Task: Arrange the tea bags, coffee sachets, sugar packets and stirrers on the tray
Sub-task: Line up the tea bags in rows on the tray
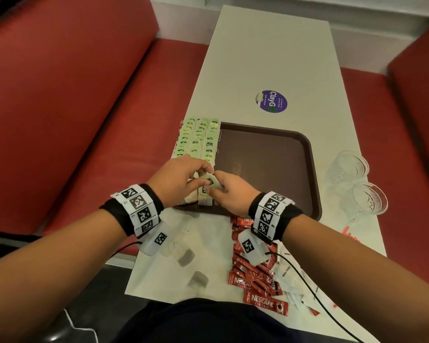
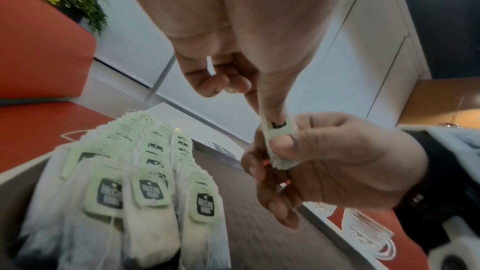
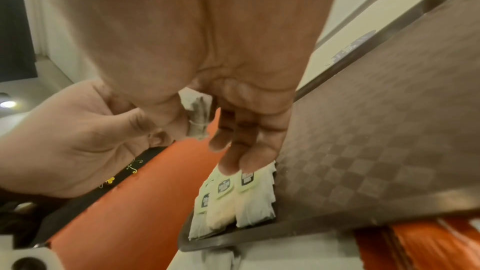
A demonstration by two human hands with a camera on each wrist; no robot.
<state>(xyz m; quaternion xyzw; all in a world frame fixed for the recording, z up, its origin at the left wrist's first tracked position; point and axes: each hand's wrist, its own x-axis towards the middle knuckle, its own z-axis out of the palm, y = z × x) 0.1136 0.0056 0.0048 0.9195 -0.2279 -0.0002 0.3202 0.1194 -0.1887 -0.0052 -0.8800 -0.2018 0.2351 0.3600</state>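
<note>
Rows of tea bags (image 1: 196, 142) are being kept along the left edge of the tray (image 1: 270, 154). Over the tray's near-left corner, one tea bag (image 1: 209, 184) is being pinched by the left hand (image 1: 181, 179) and gripped by the right hand (image 1: 229, 193). Coffee sachets (image 1: 255, 276) are lying just nearer than the tray.

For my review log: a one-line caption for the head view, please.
Both hands, left hand and right hand, pinch one green-tagged tea bag above the dark brown plastic tray.

My tea bags (image 2: 153, 219) look like thin matt paper; tray (image 1: 282, 159) matt brown, checker-textured, probably plastic; sachets (image 1: 265, 303) glossy foil; glasses (image 1: 352, 167) clear, cut-patterned.
</note>
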